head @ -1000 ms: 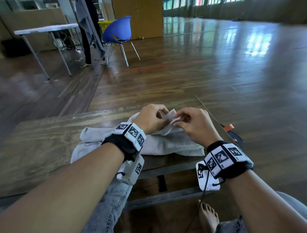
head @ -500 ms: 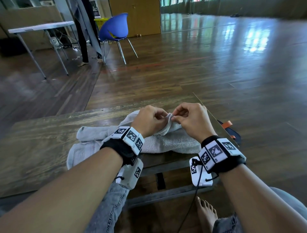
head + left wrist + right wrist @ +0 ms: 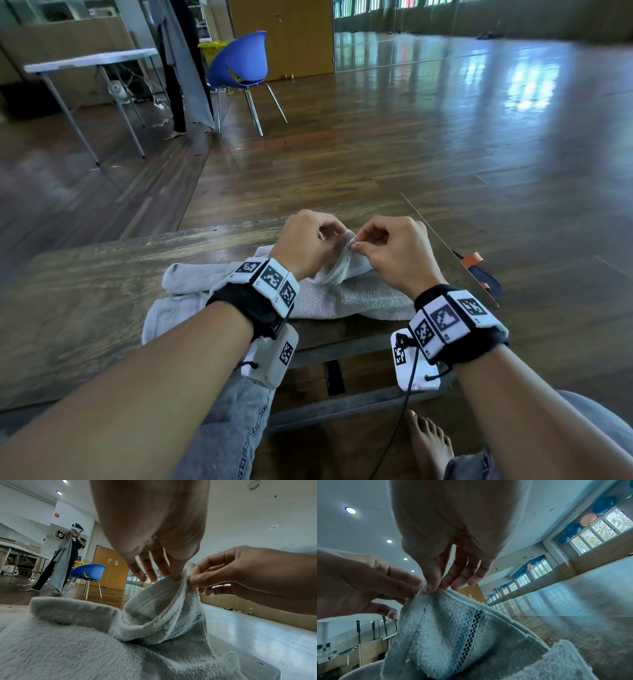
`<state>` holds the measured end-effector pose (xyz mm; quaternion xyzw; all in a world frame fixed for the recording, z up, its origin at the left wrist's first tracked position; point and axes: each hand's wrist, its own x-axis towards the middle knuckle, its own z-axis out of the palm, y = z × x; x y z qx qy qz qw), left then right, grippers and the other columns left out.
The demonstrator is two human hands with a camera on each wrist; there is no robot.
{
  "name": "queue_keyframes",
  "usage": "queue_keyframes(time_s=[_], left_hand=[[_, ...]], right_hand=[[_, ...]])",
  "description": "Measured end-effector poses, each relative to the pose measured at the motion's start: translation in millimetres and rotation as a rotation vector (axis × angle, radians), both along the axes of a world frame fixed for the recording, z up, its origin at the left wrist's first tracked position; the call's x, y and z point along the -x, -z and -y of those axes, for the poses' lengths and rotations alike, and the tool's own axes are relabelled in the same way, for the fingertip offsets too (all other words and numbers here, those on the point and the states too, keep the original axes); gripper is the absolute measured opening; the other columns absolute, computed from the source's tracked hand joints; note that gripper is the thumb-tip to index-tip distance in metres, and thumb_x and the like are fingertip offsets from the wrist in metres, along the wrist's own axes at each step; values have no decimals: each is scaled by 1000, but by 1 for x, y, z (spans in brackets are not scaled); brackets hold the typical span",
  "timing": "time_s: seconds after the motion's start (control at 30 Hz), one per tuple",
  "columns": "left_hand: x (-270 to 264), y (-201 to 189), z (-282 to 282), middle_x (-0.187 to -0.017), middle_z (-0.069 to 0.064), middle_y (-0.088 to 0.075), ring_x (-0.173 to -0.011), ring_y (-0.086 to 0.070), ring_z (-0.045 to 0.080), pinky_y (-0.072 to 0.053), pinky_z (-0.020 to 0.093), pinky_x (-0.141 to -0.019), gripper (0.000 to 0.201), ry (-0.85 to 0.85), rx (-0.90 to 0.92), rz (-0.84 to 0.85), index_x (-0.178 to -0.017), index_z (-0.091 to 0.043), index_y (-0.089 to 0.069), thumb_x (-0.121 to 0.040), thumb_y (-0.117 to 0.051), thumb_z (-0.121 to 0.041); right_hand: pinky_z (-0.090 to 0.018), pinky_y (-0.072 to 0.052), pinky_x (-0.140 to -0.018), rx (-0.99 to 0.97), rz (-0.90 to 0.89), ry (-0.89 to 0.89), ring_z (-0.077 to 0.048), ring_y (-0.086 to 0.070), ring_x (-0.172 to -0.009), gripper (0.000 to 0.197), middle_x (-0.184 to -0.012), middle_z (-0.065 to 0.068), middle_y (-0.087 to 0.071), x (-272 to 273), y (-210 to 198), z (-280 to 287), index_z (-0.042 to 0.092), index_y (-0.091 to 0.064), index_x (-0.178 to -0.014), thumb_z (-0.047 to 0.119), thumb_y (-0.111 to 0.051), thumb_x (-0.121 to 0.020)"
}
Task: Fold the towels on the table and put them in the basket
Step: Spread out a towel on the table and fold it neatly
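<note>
A grey towel (image 3: 346, 298) lies crumpled on the low wooden table (image 3: 85, 301), with its near edge hanging over the front. One corner, with a blue and black checked stripe (image 3: 467, 632), is lifted off the pile. My left hand (image 3: 337, 240) pinches that corner from the left, and my right hand (image 3: 358, 245) pinches it from the right, fingertips almost touching. In the left wrist view the left fingers (image 3: 175, 573) and the right fingertips (image 3: 193, 580) hold the hem side by side. The right thumb (image 3: 431, 586) presses the hem in the right wrist view. No basket shows.
The table's right end (image 3: 445, 246) is just beyond my right hand, with a black and orange sandal (image 3: 476, 270) on the floor beside it. My bare foot (image 3: 428, 442) is under the table. Far off stand a blue chair (image 3: 239, 68), a white folding table (image 3: 92, 61) and a person (image 3: 178, 61).
My two hands have drawn closer together on the towel's corner and raised it a little off the pile. The rest of the towel has stayed put.
</note>
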<state>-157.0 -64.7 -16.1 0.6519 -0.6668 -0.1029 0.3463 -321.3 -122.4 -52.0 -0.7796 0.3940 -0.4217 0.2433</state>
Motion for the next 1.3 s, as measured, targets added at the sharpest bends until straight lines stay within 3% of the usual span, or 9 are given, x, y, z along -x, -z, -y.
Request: queue_keyframes(time_s=[0.1,0.17,0.33,0.47,0.6,0.83,1.07,1.2,1.3], left_hand=[[-2,0,4,-76,-7,-71,-69,-62,2,-47,13,-64,6,-114,113,-18,-88,-16,-76,-85,-72,-14],[-2,3,4,-76,-5,-71,-70,-64,4,-50,15,-64,3,-157,142,-48,-87,-15,-75,-84,-73,-14],[2,9,0,-71,-7,-72,-60,-61,-1,-44,9,-56,18,-62,23,-103,-81,-15,-78,-83,-76,-33],[5,7,-1,-74,-4,-74,-68,-68,6,-54,18,-64,15,-48,7,-141,-85,-13,-80,-84,-75,-27],[6,6,-1,-73,-2,-74,-65,-67,5,-52,16,-61,15,-41,-18,-145,-84,-12,-80,-84,-76,-27],[5,3,-4,-78,4,-76,-75,-71,17,-56,28,-69,12,-28,-75,-168,-86,-9,-80,-84,-76,-20],[7,2,-6,-85,0,-76,-67,-63,-3,-47,6,-61,12,3,-39,-156,-94,-10,-79,-87,-73,-17],[9,4,-6,-89,-1,-76,-67,-61,-4,-44,4,-61,10,17,-56,-132,-95,-11,-78,-87,-72,-13],[9,4,-5,-89,-2,-76,-75,-66,6,-51,16,-68,9,21,-59,-129,-94,-14,-78,-88,-71,-15]], right_hand=[[-33,-58,-73,-13,-20,-15,-6,-66,-70,15,-66,10,-70,1,-1,2,25,-72,-69,19,-84,-77],[-34,-58,-73,-30,-34,-37,-7,-67,-70,15,-67,9,-71,1,-1,1,24,-72,-69,20,-85,-76],[-33,-58,-72,-20,-31,-33,-6,-66,-70,15,-68,11,-71,1,-2,0,25,-72,-69,21,-85,-76],[-31,-58,-69,-1,-17,-9,-5,-65,-68,16,-67,13,-70,1,-2,1,27,-71,-68,22,-85,-76],[-31,-58,-69,11,9,17,-5,-65,-66,16,-64,13,-68,1,-1,3,26,-71,-67,21,-85,-75],[-32,-56,-74,27,-8,6,-7,-64,-68,15,-66,12,-69,1,0,1,25,-72,-69,19,-83,-76],[-13,-50,-67,-24,13,-31,-4,-64,-68,18,-74,10,-70,2,0,3,22,-72,-89,13,-84,-78],[-27,-54,-77,-5,-25,-20,-7,-64,-78,15,-84,11,-69,2,1,3,22,-76,-89,11,-82,-81],[-33,-51,-84,-22,-76,-30,-13,-61,-88,9,-92,12,-68,2,1,3,24,-74,-89,17,-78,-85]])
